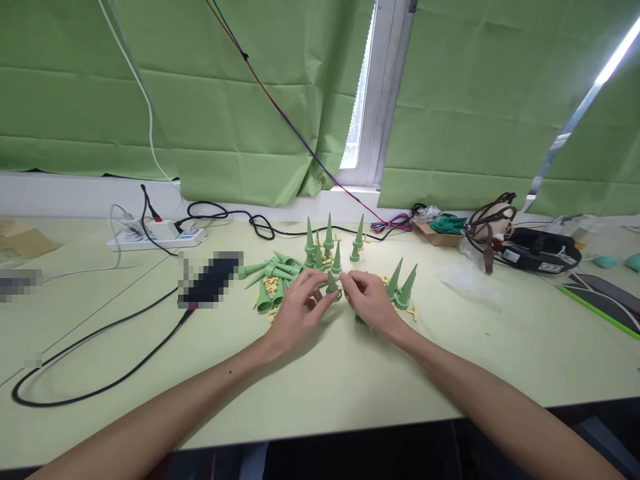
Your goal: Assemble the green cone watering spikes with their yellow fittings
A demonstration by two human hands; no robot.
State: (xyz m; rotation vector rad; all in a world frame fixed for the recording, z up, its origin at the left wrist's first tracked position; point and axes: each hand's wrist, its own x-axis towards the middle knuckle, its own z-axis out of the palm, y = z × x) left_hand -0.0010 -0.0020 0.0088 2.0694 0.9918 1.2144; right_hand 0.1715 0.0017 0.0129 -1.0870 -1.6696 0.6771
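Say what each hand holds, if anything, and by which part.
The left hand holds a green cone by its side. The right hand is pinched close beside the cone; whether it grips anything is too small to tell.

Curtained Off in Green

Faces a low strip of white wall (75,193) below wide, creased green fabric curtains (240,100). Opens between them at a tall, narrow, white-framed window (383,100), lit bright white along its exposed glass (356,127). Shows another bright, slanting slit (617,57) between curtains at the far right. Stretches below into a long, flat, pale yellow-green tabletop (350,393), with deep shadow (380,457) underneath.
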